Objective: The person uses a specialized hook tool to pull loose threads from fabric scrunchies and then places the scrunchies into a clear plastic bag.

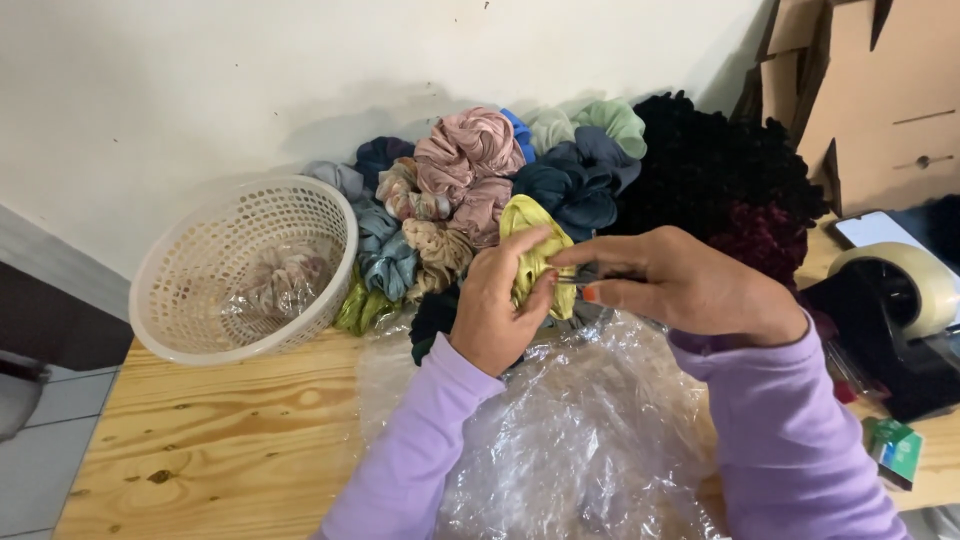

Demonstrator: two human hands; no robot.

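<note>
My left hand (497, 305) grips a yellow-green scrunchie (530, 245) above a heap of clear plastic bags (580, 430). My right hand (680, 285) pinches the same scrunchie from the right, with a thin dark tool partly showing between its fingers; what the tool is I cannot tell. Both sleeves are lilac. Behind the hands a pile of scrunchies (480, 190) in pink, blue, beige and green leans on the wall.
A white perforated basket (190, 300) at the left holds a bagged scrunchie. Black and dark red scrunchies (720, 180) lie at the back right. A tape dispenser (895, 310), a small green box (893, 450) and cardboard (860, 90) are at the right.
</note>
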